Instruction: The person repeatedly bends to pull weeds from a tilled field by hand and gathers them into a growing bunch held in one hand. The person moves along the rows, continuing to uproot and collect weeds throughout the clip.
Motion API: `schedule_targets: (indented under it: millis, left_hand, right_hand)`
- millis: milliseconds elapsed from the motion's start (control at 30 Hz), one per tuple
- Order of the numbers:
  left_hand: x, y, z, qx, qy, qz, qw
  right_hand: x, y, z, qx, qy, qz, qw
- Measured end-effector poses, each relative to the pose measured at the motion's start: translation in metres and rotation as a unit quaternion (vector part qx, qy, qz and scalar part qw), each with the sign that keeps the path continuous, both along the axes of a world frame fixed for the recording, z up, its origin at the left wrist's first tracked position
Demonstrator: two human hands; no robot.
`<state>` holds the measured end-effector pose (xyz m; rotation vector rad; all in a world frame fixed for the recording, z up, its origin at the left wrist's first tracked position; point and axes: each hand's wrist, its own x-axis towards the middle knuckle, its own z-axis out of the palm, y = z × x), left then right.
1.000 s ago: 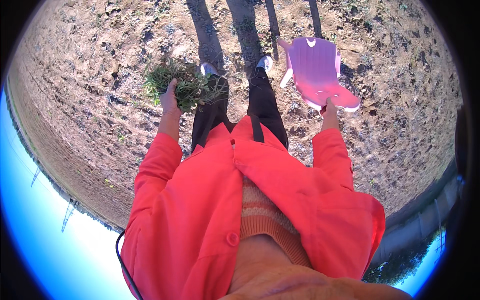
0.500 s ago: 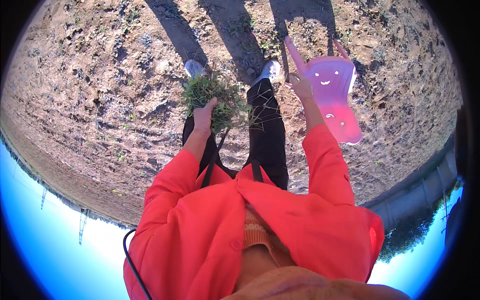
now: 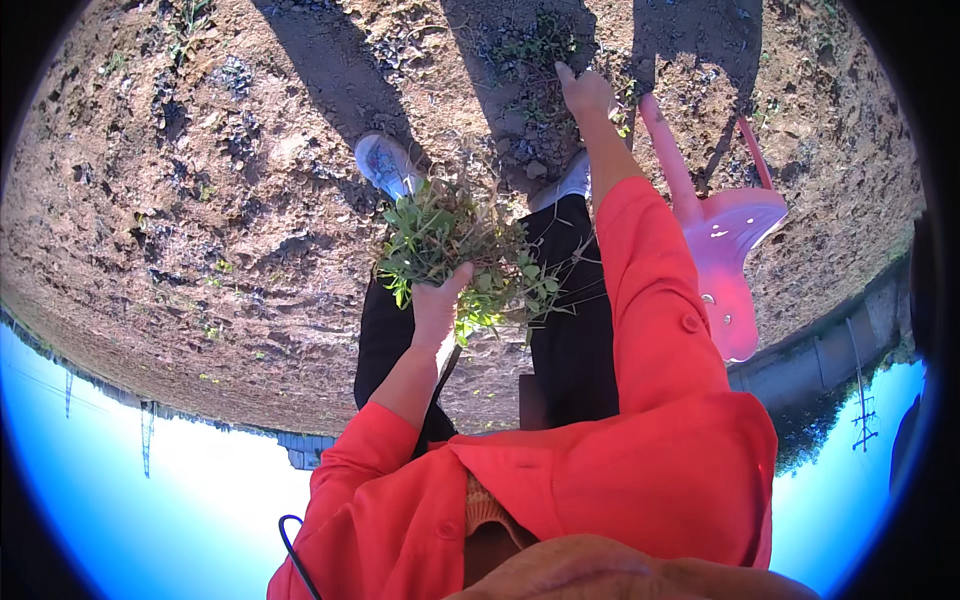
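Fingers of the left hand are clamped on a loose bunch of leafy green weeds; the thumb lies against its near side, the other fingers hidden under the leaves. Bunch position: held in front of the shins, just short of the left sneaker, with stems and leaves spilling rightward across the right leg of the black trousers.

Right hand: arm extended forward and low, past the right sneaker, which it partly covers. One digit points toward low green plants rooted in shaded soil. Remaining fingers curl out of sight; cannot tell whether they are apart, together or gripping anything. Contact with the plants also cannot be confirmed.

Pink plastic chair with cut-out holes stands to the right of the red jacket sleeve, two legs visible on its far side. Ground: dry, clumpy brown soil with scattered leaf litter, long shadows crossing it. Periphery: lattice pylon at left horizon; utility pole at right.
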<state>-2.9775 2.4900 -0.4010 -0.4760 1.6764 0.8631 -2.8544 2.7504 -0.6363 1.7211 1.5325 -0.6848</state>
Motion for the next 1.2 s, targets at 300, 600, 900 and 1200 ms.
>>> schedule_targets:
  millis: [300,600,900,1200]
  left_hand:
    - [-0.008,0.001,0.000,-0.058,-0.017,-0.012,0.998]
    - [-0.008,0.006,-0.003,-0.057,-0.012,0.046,0.997]
    - [-0.008,0.008,-0.011,-0.052,0.005,-0.010,0.999]
    - [-0.006,0.013,-0.013,-0.067,0.053,0.023,0.996]
  right_hand:
    - [0.010,-0.018,-0.021,0.083,0.038,-0.003,0.996]
    - [0.044,-0.013,-0.030,-0.046,0.058,0.037,0.997]
    - [0.074,-0.029,0.015,0.113,0.154,-0.005,0.982]
    - [0.016,-0.073,0.142,-0.025,0.428,-0.006,0.904]
